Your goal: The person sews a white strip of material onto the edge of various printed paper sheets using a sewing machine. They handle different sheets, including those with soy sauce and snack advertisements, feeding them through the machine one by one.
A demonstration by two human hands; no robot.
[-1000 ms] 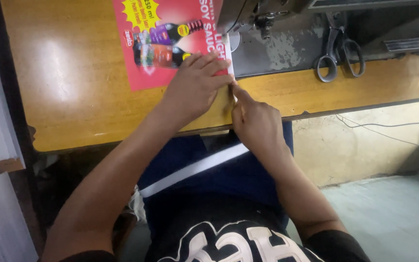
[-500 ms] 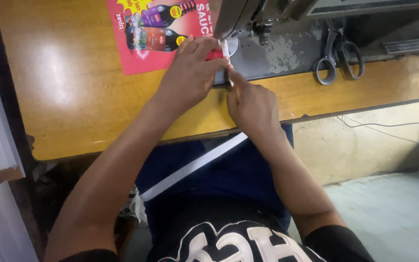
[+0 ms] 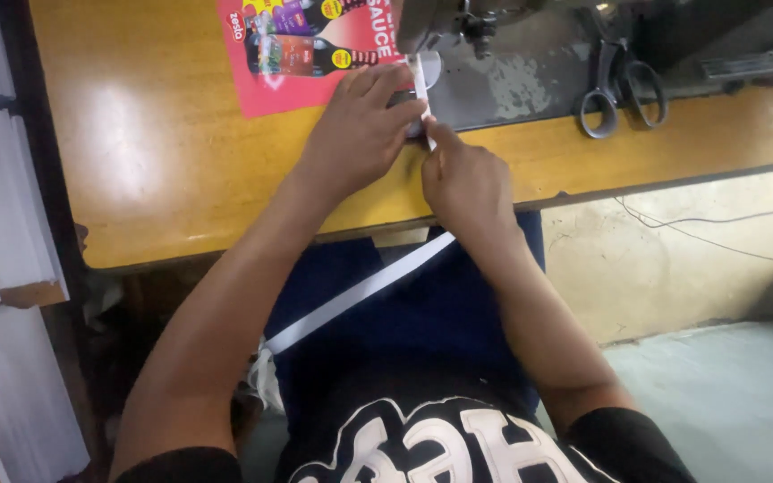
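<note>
A red printed sheet (image 3: 293,76) lies flat on the wooden table (image 3: 154,152), its right edge under the head of a grey sewing machine (image 3: 512,54). My left hand (image 3: 360,130) presses down on the sheet's right edge beside the needle. A narrow white strip (image 3: 364,291) runs from my lap up over the table edge to the machine. My right hand (image 3: 467,179) pinches this strip just in front of the needle, thumb and forefinger touching my left hand.
Dark-handled scissors (image 3: 619,85) rest on the machine bed at the right. Stacks of white boards (image 3: 11,206) stand along the left. A thin cable (image 3: 717,228) hangs below the table's right edge, above a concrete floor (image 3: 726,394).
Both hands have slid forward toward the needle, pushing the red sheet and white strip further under the machine head. The view has shifted slightly.
</note>
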